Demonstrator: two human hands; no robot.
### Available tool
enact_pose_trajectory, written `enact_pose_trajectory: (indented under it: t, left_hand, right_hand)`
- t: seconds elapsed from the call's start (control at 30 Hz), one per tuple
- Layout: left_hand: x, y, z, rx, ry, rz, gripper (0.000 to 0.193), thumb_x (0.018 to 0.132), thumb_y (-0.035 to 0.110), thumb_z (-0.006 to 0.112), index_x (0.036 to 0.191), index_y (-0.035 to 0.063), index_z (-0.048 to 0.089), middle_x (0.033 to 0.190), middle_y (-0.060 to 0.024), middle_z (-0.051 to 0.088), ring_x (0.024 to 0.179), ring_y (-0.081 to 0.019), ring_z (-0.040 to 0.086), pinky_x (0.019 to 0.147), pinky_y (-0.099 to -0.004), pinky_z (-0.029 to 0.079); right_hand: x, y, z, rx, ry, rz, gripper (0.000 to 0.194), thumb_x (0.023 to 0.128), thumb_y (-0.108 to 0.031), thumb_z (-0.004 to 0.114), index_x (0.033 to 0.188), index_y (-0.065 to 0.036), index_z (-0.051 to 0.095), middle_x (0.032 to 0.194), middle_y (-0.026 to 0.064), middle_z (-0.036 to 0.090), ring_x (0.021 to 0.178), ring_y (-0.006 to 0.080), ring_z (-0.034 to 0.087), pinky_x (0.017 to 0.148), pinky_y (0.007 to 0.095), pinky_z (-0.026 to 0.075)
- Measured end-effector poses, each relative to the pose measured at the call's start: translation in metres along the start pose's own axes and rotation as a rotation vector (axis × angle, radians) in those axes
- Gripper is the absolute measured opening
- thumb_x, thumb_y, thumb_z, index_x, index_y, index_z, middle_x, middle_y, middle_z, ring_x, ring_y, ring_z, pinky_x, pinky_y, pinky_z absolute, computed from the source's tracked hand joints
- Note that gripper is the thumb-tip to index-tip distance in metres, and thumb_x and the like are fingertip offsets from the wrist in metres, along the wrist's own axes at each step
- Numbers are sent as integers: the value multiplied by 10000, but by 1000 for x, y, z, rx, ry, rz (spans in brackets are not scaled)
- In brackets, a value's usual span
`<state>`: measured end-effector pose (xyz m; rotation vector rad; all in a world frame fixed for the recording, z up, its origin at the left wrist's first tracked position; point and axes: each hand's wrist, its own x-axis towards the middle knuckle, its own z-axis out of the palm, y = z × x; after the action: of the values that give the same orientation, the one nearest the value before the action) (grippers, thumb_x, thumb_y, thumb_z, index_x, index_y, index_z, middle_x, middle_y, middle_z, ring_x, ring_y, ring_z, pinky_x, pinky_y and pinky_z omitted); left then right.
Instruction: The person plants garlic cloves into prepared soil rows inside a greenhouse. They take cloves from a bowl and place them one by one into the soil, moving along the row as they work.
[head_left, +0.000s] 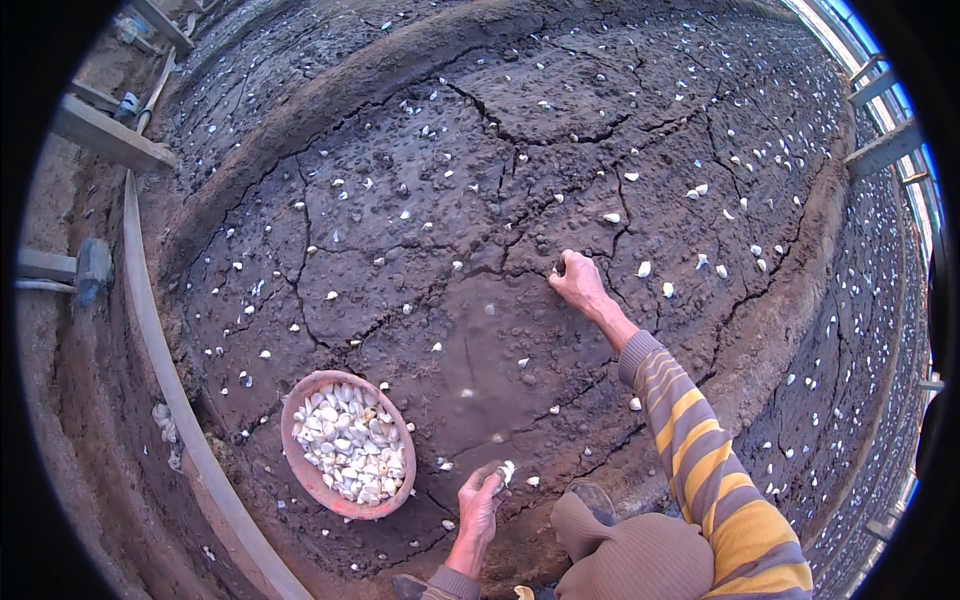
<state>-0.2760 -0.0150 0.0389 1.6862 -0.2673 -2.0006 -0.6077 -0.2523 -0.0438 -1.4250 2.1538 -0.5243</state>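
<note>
My right hand (577, 282) is low over the cracked dark soil (480, 330), its fingertips pinched around a small pale thing, apparently a garlic clove, at the edge of a crack. My left hand (481, 496) is half curled near my knees and holds white garlic cloves (506, 472) between its fingers. To the left of it, a reddish oval bowl (296, 480) filled with garlic cloves (349, 442) rests on the soil. Single cloves lie spread over the bed, among them one (644, 268) right of my right hand and one (532, 481) beside my left.
A raised soil ridge (300, 112) borders the bed at the top left. Along the left side runs a long curved pale strip (169, 375), with wooden posts (112, 131) beyond. More posts (885, 146) stand at the right. My knee (645, 559) is at the bottom.
</note>
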Motion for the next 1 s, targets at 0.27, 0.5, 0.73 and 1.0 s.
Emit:
enact_pose_trajectory:
  t: [0.27, 0.5, 0.73, 1.0]
  left_hand:
    - [27, 55, 39, -215, -98, 118, 275, 882, 144, 699, 1134, 55, 636, 1046, -33, 671, 898, -118, 624, 748, -278, 511]
    - [47, 78, 68, -319, -55, 96, 205, 888, 137, 697, 1080, 89, 643, 1001, -8, 668, 872, -103, 615, 768, -286, 504]
    - [77, 71, 74, -323, -13, 148, 168, 909, 168, 691, 1055, 103, 640, 931, 12, 667, 832, -90, 613, 769, -291, 525]
    - [80, 39, 85, -66, -20, 235, 226, 913, 130, 680, 1106, 26, 622, 930, -23, 656, 805, -91, 616, 776, -268, 535]
  right_hand:
    - [19, 8, 25, 112, 96, -123, 170, 763, -107, 651, 835, 46, 626, 792, 225, 664, 803, 366, 669, 732, 429, 525]
    - [8, 1, 27, -95, 87, -126, 223, 802, -101, 658, 972, 2, 558, 961, 228, 610, 941, 415, 610, 810, 488, 491]
    - [-102, -66, -10, 632, -411, -50, 223, 867, -197, 659, 905, 24, 658, 788, 87, 673, 742, 130, 613, 680, 336, 505]
    - [-174, -45, -10, 824, -646, 195, 371, 887, -278, 697, 1008, 68, 646, 879, 103, 686, 813, 144, 644, 705, 313, 530]
